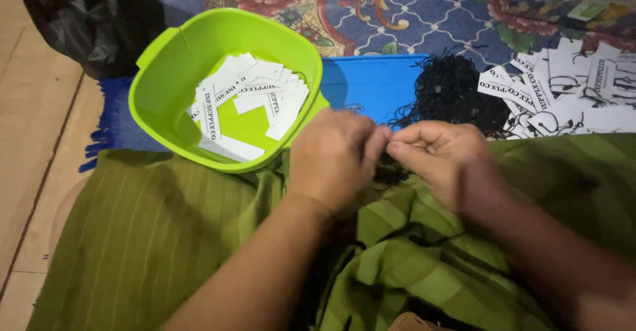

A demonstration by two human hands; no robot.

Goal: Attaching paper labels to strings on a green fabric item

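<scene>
Both hands over my lap, fingertips meeting at centre. Left hand and right hand are pinched together, thumbs and forefingers closed on a bit of black string; the piece itself is mostly hidden between the fingers, so I can't tell its long axis. A dark tangle of it hangs just below the pinch, against the green cloth covering my legs.

Supply side: the pile of black strings lies ahead and slightly right of the pinch, on the blue flat board. Right hand is the nearer one to it. Further right, touching the string pile, a loose heap of white rectangular tags with black print, overlapping at all angles, some with strings looped on.

Other side: lime-green tub ahead-left, rim just beside my left hand. Inside, more white tags in tub, lying flat and crossed over each other. Left hand is nearer to that.

Black plastic bag at far left, on the floor. Patterned floral rug under everything.
</scene>
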